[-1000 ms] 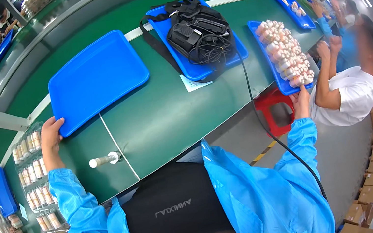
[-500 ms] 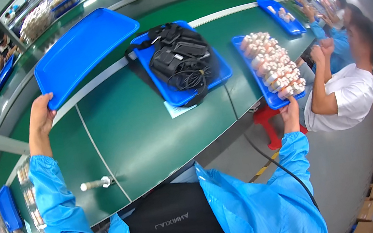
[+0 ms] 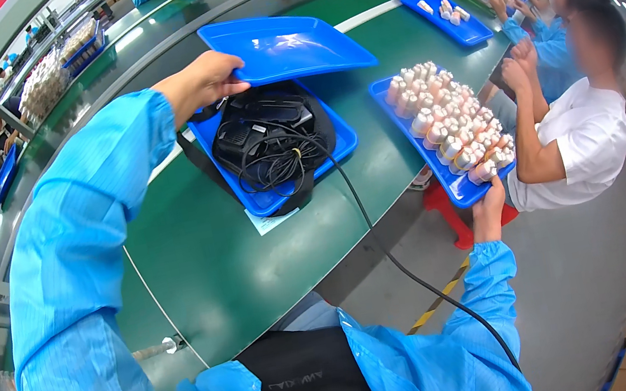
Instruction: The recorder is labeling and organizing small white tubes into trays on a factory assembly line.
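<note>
The left hand (image 3: 213,77) pinches a blue tray (image 3: 295,46) by its corner, over some black gear (image 3: 259,125). The right hand (image 3: 489,208) holds the near end of a second tray (image 3: 460,191), full of little white-topped tubes (image 3: 451,121), by the green table's (image 3: 259,268) edge. Keeping it flat stops spills.

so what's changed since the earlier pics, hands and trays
The left hand swung its blue tray rightward, from left of the tray with black gear to where it hides that tray's far end in view. Nothing was newly grasped or let go. The right hand still holds the loaded tray at its near edge; the pale tube stayed on the green table.
</note>
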### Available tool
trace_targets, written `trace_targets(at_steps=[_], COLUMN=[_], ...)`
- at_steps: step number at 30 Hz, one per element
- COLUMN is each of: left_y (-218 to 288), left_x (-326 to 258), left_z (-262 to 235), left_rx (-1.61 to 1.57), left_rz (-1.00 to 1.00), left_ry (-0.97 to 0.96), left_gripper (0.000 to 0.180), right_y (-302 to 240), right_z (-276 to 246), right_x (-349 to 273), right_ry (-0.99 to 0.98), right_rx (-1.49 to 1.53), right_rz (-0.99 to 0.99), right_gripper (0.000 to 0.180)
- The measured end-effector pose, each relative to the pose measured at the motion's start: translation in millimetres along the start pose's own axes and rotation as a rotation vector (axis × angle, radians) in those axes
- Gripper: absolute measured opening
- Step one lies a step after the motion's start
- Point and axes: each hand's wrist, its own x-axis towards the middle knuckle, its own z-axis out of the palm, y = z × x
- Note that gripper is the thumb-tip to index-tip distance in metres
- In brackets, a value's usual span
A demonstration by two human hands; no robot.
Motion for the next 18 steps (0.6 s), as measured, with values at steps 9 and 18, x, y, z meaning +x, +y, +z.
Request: trace_targets(at_steps=[9, 18], left_y=[-5.4, -13.3], left_x=[33.5, 43.1], left_z=[57.6, 89.9], left_rx=[0.072, 0.059], left_rz=[-0.083, 0.176], left_ry=[-0.063, -0.219], left_gripper=[0.015, 0.044], right_y=[-32.0, -27.6], right_z=[-34.1, -29.3], right_x=[-16.2, -19.4], right_ry=[-0.002, 0.012], right_rx=[0.013, 0.012], right_rz=[-0.034, -0.064], right_gripper=[0.044, 0.044])
